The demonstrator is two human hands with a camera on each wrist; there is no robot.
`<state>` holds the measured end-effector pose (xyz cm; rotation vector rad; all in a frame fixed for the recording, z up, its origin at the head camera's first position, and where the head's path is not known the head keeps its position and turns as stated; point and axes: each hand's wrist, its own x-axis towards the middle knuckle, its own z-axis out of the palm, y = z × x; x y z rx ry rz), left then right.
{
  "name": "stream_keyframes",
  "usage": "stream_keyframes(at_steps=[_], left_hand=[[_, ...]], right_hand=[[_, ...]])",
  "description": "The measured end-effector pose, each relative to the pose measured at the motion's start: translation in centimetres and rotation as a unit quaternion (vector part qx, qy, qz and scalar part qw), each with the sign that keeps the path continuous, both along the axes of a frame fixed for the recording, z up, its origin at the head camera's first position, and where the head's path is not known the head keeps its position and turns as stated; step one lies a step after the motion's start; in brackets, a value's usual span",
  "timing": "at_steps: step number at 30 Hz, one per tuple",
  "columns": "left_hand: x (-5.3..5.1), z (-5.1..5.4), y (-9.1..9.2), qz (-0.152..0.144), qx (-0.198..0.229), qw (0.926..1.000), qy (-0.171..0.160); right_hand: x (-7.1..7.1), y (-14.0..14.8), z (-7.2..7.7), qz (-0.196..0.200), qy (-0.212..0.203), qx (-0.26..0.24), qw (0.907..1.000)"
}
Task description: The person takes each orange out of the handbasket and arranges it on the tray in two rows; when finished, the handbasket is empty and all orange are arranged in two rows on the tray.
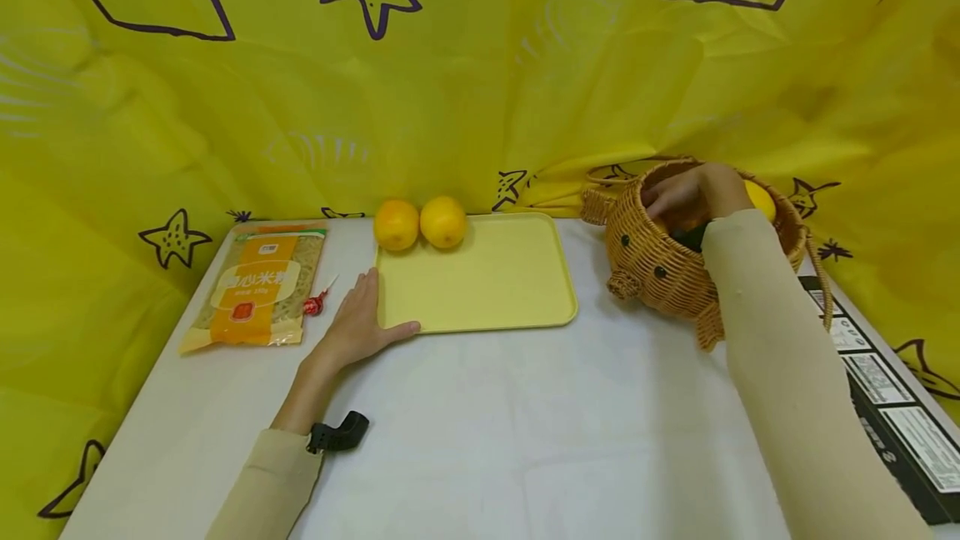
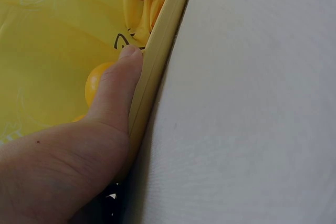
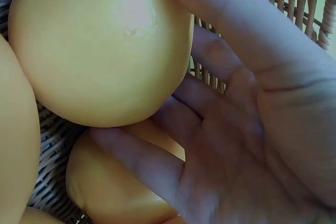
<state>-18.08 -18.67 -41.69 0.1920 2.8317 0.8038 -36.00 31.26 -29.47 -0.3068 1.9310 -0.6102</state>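
My left hand (image 1: 358,322) rests at the near left corner of a pale yellow rectangular tray (image 1: 480,286), fingers straight along its left side and thumb on the front rim. In the left wrist view the thumb lies straight along the tray's edge (image 2: 152,72). Two oranges (image 1: 443,222) sit side by side at the tray's far left. My right hand (image 1: 697,192) reaches inside a wicker basket (image 1: 660,261) with an animal face. There, in the right wrist view, its thumb and fingers curve round a smooth orange (image 3: 100,51). More orange-yellow fruit (image 3: 113,182) lies beneath and beside it.
Left of the tray lies a noodle packet (image 1: 255,286), with a red-wrapped lollipop (image 1: 316,304) beside it. A yellow fruit (image 1: 760,200) shows at the basket's right. A long black box (image 1: 892,407) runs along the right table edge. Behind the table hangs a yellow patterned cloth (image 1: 450,90).
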Motion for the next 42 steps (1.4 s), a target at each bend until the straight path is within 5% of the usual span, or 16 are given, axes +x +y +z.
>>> stream_keyframes(at_steps=[11, 17, 28, 32, 38, 42], left_hand=[[0.3, -0.3, -0.1, -0.001, 0.003, 1.0000, 0.001], [0.1, -0.1, -0.2, -0.003, 0.005, 1.0000, 0.003], [0.2, 0.0, -0.1, -0.003, 0.001, 1.0000, -0.004], [0.2, -0.1, -0.1, -0.004, 0.003, 1.0000, 0.001], [0.1, -0.1, 0.0, -0.004, -0.002, 1.0000, 0.002], [0.0, 0.2, -0.1, -0.003, -0.002, 1.0000, 0.002]], right_hand=[[0.4, -0.3, 0.1, -0.024, 0.008, 0.002, 0.9997], [0.4, -0.3, 0.5, -0.007, 0.035, 0.030, 0.9989], [0.6, -0.5, 0.4, -0.012, 0.023, 0.019, 0.9995], [1.0, -0.5, 0.5, -0.019, 0.051, 0.016, 0.9984], [1.6, -0.4, 2.3, -0.021, 0.067, 0.032, 0.9970], [1.4, 0.0, 4.0, 0.037, 0.080, 0.018, 0.9959]])
